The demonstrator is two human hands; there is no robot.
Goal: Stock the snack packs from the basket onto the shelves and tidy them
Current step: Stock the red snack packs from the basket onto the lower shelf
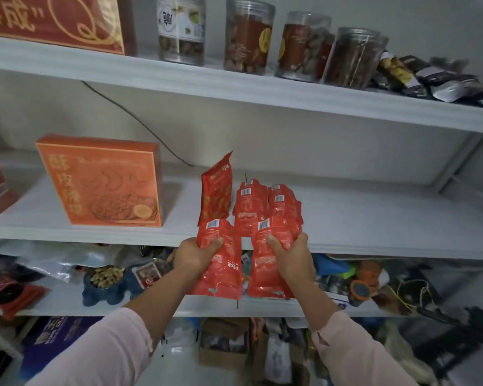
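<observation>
White shelves (374, 218) stand against a pale wall (318, 143).

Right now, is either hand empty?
No. The left hand grips the left red pack, the right hand grips the right red pack.

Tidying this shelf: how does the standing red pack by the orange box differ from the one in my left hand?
The standing pack sits upright on the shelf, untouched; the held pack is gripped by the left hand. Only the held pack shows a barcode. Both are red.

Orange box (101, 185) stands upright, left. Clear jars (248, 34) in a row above. Dark packets (430, 76) heaped beside them.
</observation>
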